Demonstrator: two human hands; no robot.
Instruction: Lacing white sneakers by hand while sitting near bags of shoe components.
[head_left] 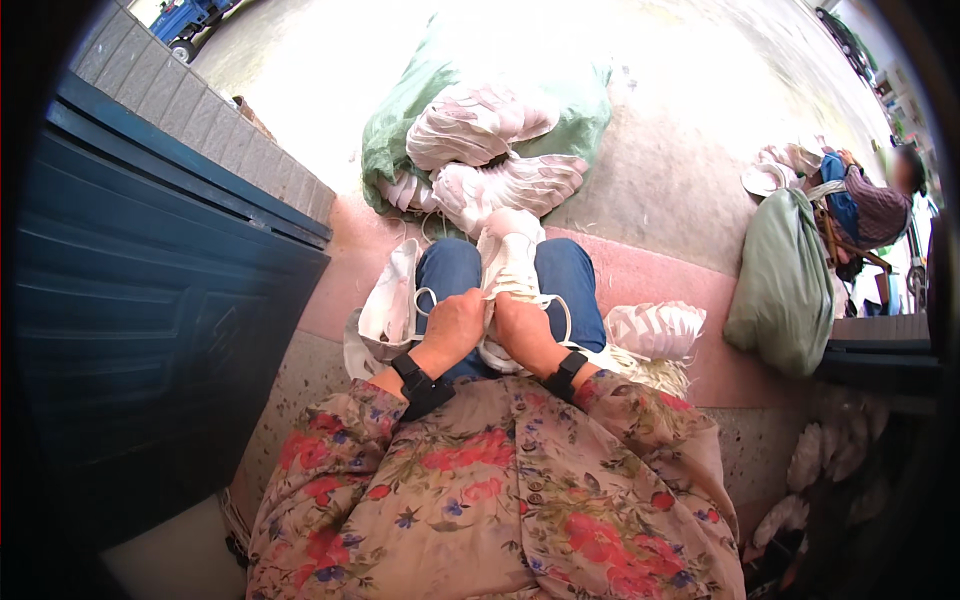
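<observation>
A white sneaker rests between my knees with its toe pointing away from me. White shoelace crosses its front in several rows. My left hand is closed at the left edge of the lacing, pinching the shoelace, and a loose loop hangs beside it. My right hand is closed over the near part of the sneaker, also on the shoelace; another loop curves out to its right. The fingertips of both hands are partly hidden. Left of my leg lies another white shoe.
Ahead, a green sack spills stacked white shoes. A bundle of pale laces and a white shoe lie at my right. Farther right sit a full green sack and a person. A dark blue door stands left.
</observation>
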